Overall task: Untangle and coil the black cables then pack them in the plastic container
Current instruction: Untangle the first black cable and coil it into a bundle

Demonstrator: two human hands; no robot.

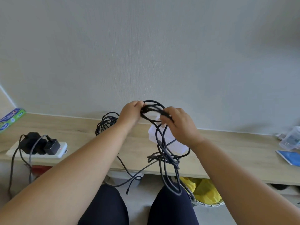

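Both hands are up in front of the pale wall, working the tangled black cable [163, 157]. The left hand [131, 113] has its fingers curled in tight, pinching the top of the loops at about eleven o'clock on the bunch. The right hand [180, 125] sits at four o'clock of it, fingers and thumb wrapped round several strands. From that grip the cable drops in loose, crossing loops, passing in front of the translucent white plastic container [178, 147] and hanging past the edge of the light wooden shelf [81, 133] towards the person's dark-clad knees. One free end dangles between the knees at about seven o'clock of the hanging loops. The container stands on the shelf directly below the right hand, open side up, and I can't make out anything inside. A second bundle of black cable [106, 123] lies on the shelf at nine o'clock of the left hand, near the wall. Farther out at nine o'clock there's a white power strip [62, 151] carrying black plug adapters [53, 146]. At three o'clock, by the frame edge, stands a clear plastic jar [290, 138].
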